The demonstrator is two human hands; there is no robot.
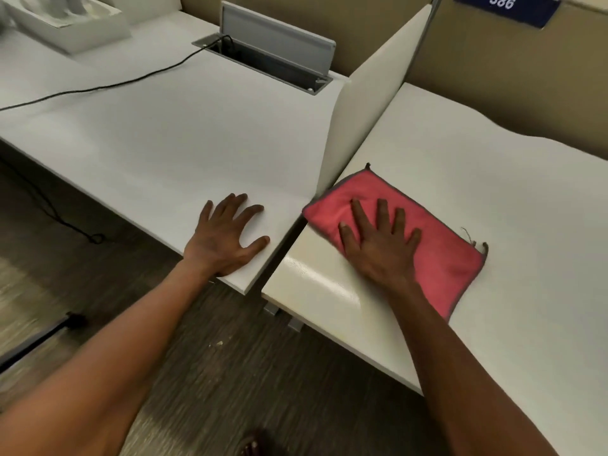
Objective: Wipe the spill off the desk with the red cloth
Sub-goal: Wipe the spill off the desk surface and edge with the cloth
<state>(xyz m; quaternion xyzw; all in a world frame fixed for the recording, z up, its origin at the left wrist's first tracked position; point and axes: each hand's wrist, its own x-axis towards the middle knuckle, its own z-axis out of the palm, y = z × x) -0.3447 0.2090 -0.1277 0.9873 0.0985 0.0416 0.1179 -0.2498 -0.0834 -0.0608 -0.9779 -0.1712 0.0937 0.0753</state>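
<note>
Two hands were on the surfaces: the left hand (227, 240) and the right hand (378, 246). There were two white desks, the left desk (158, 133) and the right desk (493, 199), with one divider panel (368, 103) between them. One red cloth (441, 255), one black cable (98, 88), one open cable hatch (273, 57) and one blue number sign (506, 6) were there too.

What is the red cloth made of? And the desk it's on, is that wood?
The red cloth looks like soft fuzzy microfibre, with a grey stitched border and loose threads at one corner. The desk seems a smooth white laminate or painted board; its near edge shines glossy. No wood grain shows.
</note>
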